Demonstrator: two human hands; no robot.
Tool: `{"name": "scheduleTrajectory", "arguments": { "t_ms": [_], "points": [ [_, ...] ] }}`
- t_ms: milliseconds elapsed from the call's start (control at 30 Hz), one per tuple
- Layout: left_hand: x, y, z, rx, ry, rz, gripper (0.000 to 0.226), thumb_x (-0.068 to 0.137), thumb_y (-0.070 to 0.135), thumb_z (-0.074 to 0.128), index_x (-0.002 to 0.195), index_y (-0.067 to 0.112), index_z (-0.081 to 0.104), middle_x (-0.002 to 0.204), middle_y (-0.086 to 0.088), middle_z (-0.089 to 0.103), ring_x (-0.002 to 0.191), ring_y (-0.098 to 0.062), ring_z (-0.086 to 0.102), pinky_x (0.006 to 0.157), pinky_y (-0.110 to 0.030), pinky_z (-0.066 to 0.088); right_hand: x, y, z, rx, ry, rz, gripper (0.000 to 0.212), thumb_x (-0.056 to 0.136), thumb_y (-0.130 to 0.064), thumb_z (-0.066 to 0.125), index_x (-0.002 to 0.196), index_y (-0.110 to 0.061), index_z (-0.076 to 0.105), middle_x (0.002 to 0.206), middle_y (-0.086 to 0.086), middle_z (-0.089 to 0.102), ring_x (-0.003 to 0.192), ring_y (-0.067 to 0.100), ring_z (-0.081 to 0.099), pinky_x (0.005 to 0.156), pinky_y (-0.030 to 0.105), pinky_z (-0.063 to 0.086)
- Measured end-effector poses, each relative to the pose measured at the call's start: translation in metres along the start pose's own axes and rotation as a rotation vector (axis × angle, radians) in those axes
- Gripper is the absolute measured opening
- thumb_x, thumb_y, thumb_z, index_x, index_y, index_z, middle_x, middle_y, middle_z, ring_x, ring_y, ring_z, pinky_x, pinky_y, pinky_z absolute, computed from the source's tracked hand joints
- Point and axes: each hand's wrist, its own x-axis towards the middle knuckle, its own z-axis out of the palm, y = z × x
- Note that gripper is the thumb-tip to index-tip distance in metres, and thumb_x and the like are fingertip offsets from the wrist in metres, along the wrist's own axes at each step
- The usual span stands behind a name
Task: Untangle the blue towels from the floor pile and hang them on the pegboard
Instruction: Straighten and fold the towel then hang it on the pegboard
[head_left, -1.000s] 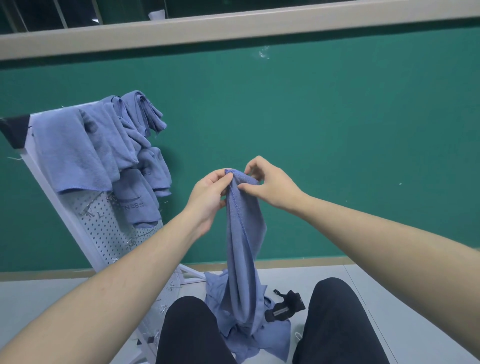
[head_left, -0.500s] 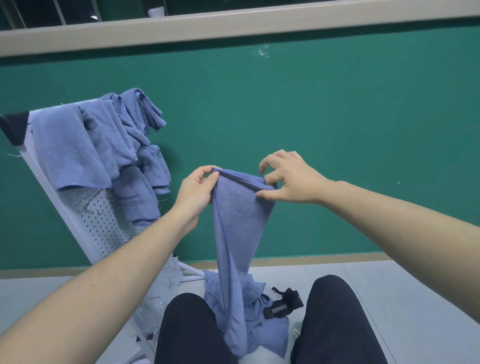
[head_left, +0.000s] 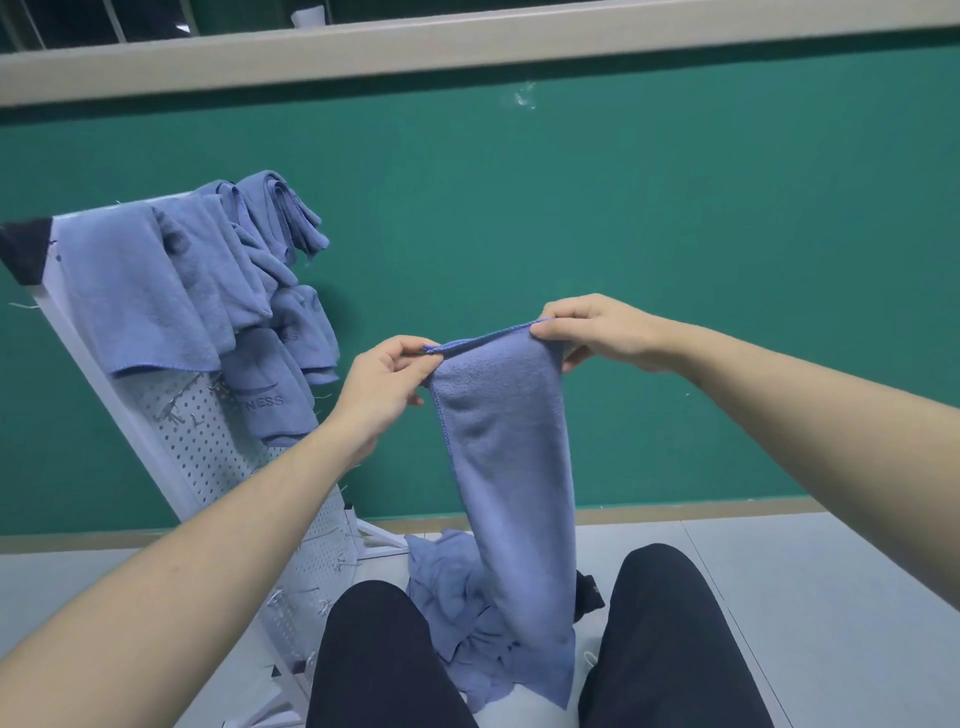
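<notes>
A green wall (head_left: 675, 218) fills the far side of the scene, topped by a pale beige ledge (head_left: 467, 47) running left to right. A tan baseboard (head_left: 701, 509) lines the wall's foot where it meets the light grey floor (head_left: 831, 597). Near the bottom, two knees in black trousers (head_left: 670, 649) show. A small black object (head_left: 589, 597) lies on the floor between them, partly hidden.
</notes>
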Motion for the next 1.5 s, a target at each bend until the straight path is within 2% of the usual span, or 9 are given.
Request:
{"name": "scheduleTrajectory", "arguments": {
  "t_ms": [233, 433, 567, 767, 1000, 1233, 1367, 1433, 1500],
  "points": [
    [-0.006, -0.002, 0.014, -0.073, -0.034, 0.038, 0.010, 0.097, 0.009, 0.063, 0.093, 0.018, 0.064, 0.088, -0.001, 0.066, 0.076, -0.007, 0.061, 0.063, -0.028, 0.060, -0.003, -0.010, 0.002, -0.012, 0.029, -0.002, 0.050, 0.093, -0.026, 0.071, 0.065, -0.023, 0.030, 0.062, -0.010, 0.030, 0.058, 0.008, 0.031, 0.053, 0.018, 0.030],
    [-0.006, -0.004, 0.016, -0.129, -0.054, -0.003, 0.010, 0.093, 0.008, 0.067, 0.097, 0.017, 0.071, 0.091, -0.002, 0.070, 0.078, -0.010, 0.063, 0.071, -0.022, 0.057, -0.005, -0.010, -0.001, 0.138, 0.016, 0.019, 0.033, 0.101, -0.019, 0.059, 0.079, -0.023, 0.035, 0.069, -0.009, 0.039, 0.059, 0.005, 0.040, 0.053, 0.017, 0.040],
    [-0.008, -0.005, 0.013, -0.174, -0.173, -0.100, 0.012, 0.094, 0.007, 0.065, 0.093, 0.010, 0.076, 0.089, 0.001, 0.075, 0.081, -0.009, 0.064, 0.080, -0.021, 0.055, -0.008, -0.010, -0.002, 0.188, -0.029, 0.101, 0.009, 0.104, -0.018, 0.051, 0.106, -0.020, 0.043, 0.088, 0.000, 0.060, 0.075, 0.011, 0.059, 0.069, 0.029, 0.055],
    [-0.010, -0.004, 0.019, -0.068, -0.119, -0.072, 0.016, 0.104, 0.023, 0.051, 0.092, 0.027, 0.060, 0.071, 0.012, 0.061, 0.063, -0.008, 0.049, 0.067, -0.028, 0.042, -0.008, -0.010, 0.001, 0.206, -0.057, 0.146, 0.035, 0.105, -0.010, 0.042, 0.136, -0.028, 0.040, 0.109, 0.017, 0.065, 0.091, 0.023, 0.064, 0.092, 0.046, 0.055],
    [-0.016, 0.001, 0.040, 0.018, 0.061, 0.075, 0.014, 0.105, 0.031, 0.042, 0.099, 0.026, 0.054, 0.088, 0.008, 0.059, 0.075, -0.009, 0.047, 0.074, -0.032, 0.041, -0.002, -0.011, 0.020, -0.120, 0.286, 0.085, 0.037, 0.103, -0.027, 0.046, 0.139, -0.034, 0.040, 0.081, 0.002, 0.052, 0.055, 0.015, 0.058, 0.048, 0.022, 0.050],
    [-0.022, 0.010, 0.054, -0.256, -0.039, -0.199, 0.019, 0.097, 0.028, 0.064, 0.112, 0.016, 0.067, 0.104, 0.001, 0.076, 0.087, -0.012, 0.071, 0.078, -0.030, 0.057, 0.012, 0.003, 0.039, 0.512, 0.548, 0.243, 0.049, 0.096, -0.033, 0.064, 0.140, -0.022, 0.046, 0.120, 0.008, 0.065, 0.085, 0.015, 0.066, 0.065, 0.029, 0.057],
    [-0.018, 0.003, 0.059, -0.451, 0.087, -0.253, 0.020, 0.095, 0.020, 0.067, 0.113, 0.010, 0.067, 0.108, -0.009, 0.076, 0.098, -0.024, 0.073, 0.086, -0.039, 0.059, 0.000, 0.014, 0.065, 0.756, 0.103, 0.511, 0.065, 0.090, -0.068, 0.054, 0.127, -0.015, 0.064, 0.117, 0.005, 0.073, 0.105, 0.019, 0.069, 0.090, 0.037, 0.056],
    [-0.014, -0.001, 0.057, -0.531, 0.155, -0.311, 0.018, 0.095, 0.022, 0.068, 0.110, 0.013, 0.065, 0.109, -0.012, 0.074, 0.094, -0.027, 0.073, 0.086, -0.044, 0.060, -0.008, 0.024, 0.078, 0.602, -0.119, 0.548, 0.050, 0.094, -0.058, 0.055, 0.121, -0.017, 0.065, 0.114, 0.002, 0.072, 0.110, 0.020, 0.066, 0.104, 0.044, 0.049],
    [-0.013, -0.006, 0.053, -0.529, 0.172, -0.351, 0.016, 0.095, 0.024, 0.069, 0.107, 0.015, 0.063, 0.103, -0.012, 0.073, 0.087, -0.025, 0.073, 0.080, -0.043, 0.061, -0.009, 0.030, 0.084, 0.499, -0.068, 0.514, 0.021, 0.094, -0.032, 0.065, 0.110, -0.018, 0.065, 0.101, -0.001, 0.072, 0.106, 0.021, 0.064, 0.108, 0.046, 0.046]
  ]
}}
